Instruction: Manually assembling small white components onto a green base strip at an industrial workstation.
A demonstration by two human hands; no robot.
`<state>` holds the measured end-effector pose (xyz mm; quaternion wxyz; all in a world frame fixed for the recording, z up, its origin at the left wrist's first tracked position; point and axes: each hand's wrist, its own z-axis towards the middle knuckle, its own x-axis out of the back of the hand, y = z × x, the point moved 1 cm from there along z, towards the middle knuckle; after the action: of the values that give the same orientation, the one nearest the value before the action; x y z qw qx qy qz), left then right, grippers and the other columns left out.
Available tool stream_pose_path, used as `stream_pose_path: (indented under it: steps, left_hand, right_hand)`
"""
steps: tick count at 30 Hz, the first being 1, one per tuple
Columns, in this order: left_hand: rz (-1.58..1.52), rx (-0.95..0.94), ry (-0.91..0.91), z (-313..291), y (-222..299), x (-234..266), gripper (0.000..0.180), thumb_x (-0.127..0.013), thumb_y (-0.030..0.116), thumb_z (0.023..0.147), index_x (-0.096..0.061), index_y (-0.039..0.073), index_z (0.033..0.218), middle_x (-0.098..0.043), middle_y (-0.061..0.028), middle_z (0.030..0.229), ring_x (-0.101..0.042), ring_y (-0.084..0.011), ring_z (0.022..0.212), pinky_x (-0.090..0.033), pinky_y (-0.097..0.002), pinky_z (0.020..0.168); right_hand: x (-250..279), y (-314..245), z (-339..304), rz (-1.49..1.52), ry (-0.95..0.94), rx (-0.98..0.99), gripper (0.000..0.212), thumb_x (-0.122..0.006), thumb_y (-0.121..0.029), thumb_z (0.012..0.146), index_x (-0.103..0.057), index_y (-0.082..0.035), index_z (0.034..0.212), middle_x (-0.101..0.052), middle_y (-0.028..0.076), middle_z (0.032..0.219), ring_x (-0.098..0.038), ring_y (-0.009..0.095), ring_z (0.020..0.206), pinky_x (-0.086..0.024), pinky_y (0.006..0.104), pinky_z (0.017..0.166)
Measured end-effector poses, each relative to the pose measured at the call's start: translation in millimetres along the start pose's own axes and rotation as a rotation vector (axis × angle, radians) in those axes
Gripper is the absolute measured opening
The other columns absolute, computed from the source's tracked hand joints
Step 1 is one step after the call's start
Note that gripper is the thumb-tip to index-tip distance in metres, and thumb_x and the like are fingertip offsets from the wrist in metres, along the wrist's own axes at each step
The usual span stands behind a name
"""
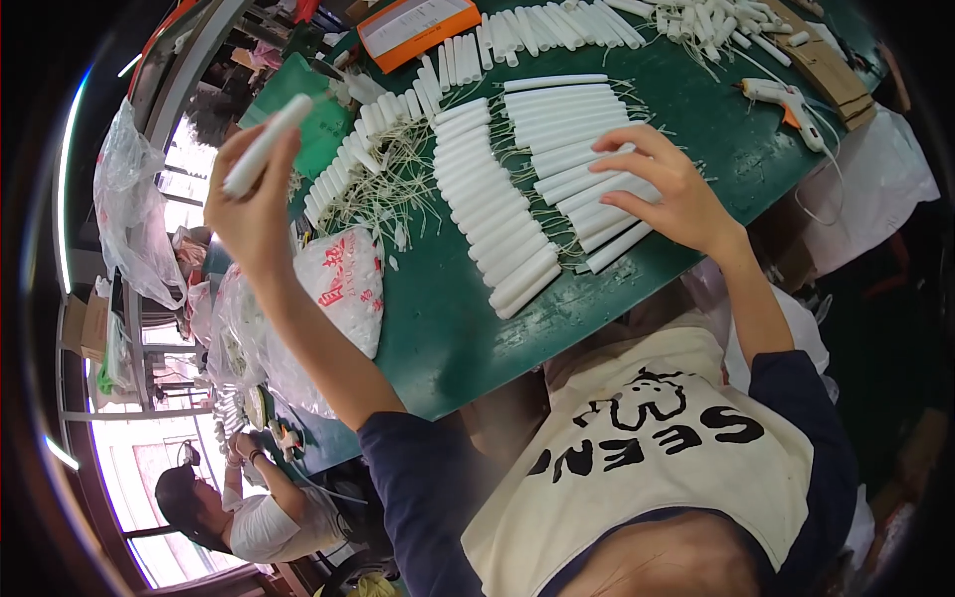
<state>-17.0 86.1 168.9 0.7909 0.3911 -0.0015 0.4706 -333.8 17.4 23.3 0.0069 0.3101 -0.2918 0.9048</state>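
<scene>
My left hand (251,204) is raised at the left above the table, its fingers closed round a white tube (269,147) held at a tilt. On the green table lies a long row of similar white tubes (492,214), side by side. Next to it is a second row of white tubes (562,124) with thin pale wires at their ends. Over this second row my right hand (668,187) is spread, fingers apart, resting on or just above the tubes; exact contact is hard to tell. Between the two rows run more thin wires.
More tubes with tangled wires (398,194) lie at the far left, beside a printed plastic bag (348,284). An orange box (418,30) sits at the back. A glue gun (786,99) with a cord lies far right near cardboard (831,70). Another person (269,517) works at lower left.
</scene>
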Motion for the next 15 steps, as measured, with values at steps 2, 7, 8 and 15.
stream_pose_path:
  steps: [2, 7, 8, 15]
  left_hand:
    - [-0.379, -0.003, -0.062, -6, 18, 4, 0.026, -0.07, 0.002, 0.075, -0.059, -0.002, 0.098, -0.064, -0.0155, 0.095, -0.065, -0.0219, 0.085, -0.054, -0.0273, 0.076]
    - [-0.731, 0.054, -0.354, -44, 41, -21, 0.029, -0.068, -0.006, 0.071, -0.051, 0.0, 0.094, -0.06, -0.0233, 0.103, -0.064, -0.0276, 0.085, -0.056, -0.0322, 0.074]
    - [-0.803, 0.095, -0.399, -52, 44, -28, 0.029, -0.068, -0.006, 0.071, -0.05, 0.001, 0.094, -0.06, -0.0226, 0.104, -0.064, -0.0262, 0.085, -0.056, -0.0322, 0.073]
    - [-0.789, 0.123, -0.437, -84, 30, -55, 0.024, -0.066, -0.007, 0.074, -0.051, 0.001, 0.092, -0.062, -0.0198, 0.102, -0.063, -0.0242, 0.089, -0.053, -0.0301, 0.075]
  right_hand:
    - [0, -8, 6, 0.016, 0.053, 0.009, 0.042, -0.073, -0.01, 0.069, -0.058, -0.008, 0.108, -0.052, 0.009, 0.117, -0.051, 0.024, 0.105, -0.044, 0.0318, 0.083]
    - [-2, -18, 25, 0.031, 0.352, 0.12, 0.07, -0.078, -0.011, 0.064, -0.044, -0.007, 0.125, -0.043, 0.013, 0.132, -0.043, 0.024, 0.118, -0.042, 0.0319, 0.09]
    - [-1, -21, 28, 0.102, 0.343, 0.171, 0.073, -0.078, -0.01, 0.063, -0.041, -0.006, 0.127, -0.044, 0.014, 0.131, -0.046, 0.023, 0.116, -0.041, 0.0321, 0.091]
    - [6, -27, 28, 0.48, 0.093, -0.033, 0.051, -0.066, 0.001, 0.073, -0.049, -0.001, 0.121, -0.062, 0.006, 0.087, -0.061, 0.011, 0.078, -0.046, 0.0257, 0.079]
